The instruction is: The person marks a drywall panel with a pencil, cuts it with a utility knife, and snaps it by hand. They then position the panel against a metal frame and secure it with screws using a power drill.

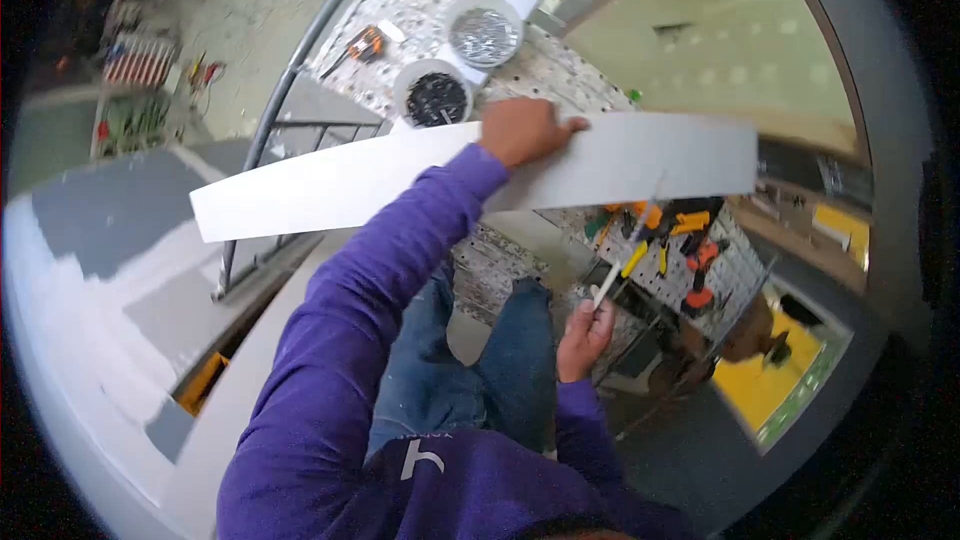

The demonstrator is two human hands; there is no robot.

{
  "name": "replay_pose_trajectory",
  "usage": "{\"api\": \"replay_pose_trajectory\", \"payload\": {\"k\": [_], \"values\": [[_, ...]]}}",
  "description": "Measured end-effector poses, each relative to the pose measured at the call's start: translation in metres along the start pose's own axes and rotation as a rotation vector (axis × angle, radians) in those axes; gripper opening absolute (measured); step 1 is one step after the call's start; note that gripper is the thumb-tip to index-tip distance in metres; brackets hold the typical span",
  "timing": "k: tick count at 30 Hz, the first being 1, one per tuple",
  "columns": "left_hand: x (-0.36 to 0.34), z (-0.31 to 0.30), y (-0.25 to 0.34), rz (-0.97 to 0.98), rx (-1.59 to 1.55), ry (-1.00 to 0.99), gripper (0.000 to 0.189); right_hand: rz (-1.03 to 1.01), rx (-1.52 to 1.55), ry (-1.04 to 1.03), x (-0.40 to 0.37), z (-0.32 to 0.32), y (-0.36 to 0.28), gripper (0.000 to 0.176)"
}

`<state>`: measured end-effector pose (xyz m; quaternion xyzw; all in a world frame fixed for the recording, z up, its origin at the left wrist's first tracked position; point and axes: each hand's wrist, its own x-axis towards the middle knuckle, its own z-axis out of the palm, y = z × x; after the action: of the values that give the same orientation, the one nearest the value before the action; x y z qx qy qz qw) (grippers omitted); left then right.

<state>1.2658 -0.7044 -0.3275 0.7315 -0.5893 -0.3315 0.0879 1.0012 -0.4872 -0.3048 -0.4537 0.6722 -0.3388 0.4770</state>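
A long white panel strip [660,155] stretches across the view, one end at the left slightly curved in the wide lens. My left hand [525,130] grips its upper edge near the middle, thumb pointing right. Lower down, my right hand [587,338] is closed around a slim pale tool [607,283], which points up and right toward the strip. The tool's far end is blurred and overlaps the strip's lower edge; I cannot tell its exact kind. Just beyond the strip stand a bucket of black screws [437,97] and a bucket of silvery fasteners [484,35].
The buckets rest on a paint-speckled scaffold platform [560,65], with an orange-and-black tool [366,43] nearby. A metal rail [300,60] runs along its left side. Right of my legs, a second speckled surface [735,270] carries several hand tools, including yellow-handled ones [635,258].
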Motion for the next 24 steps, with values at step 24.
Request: {"api": "replay_pose_trajectory", "payload": {"k": [24], "values": [[0.165, 0.115, 0.01, 0.142, 0.58, -0.377, 0.077, 0.113, -0.36, 0.027, 0.131, -0.102, 0.092, 0.033]]}}
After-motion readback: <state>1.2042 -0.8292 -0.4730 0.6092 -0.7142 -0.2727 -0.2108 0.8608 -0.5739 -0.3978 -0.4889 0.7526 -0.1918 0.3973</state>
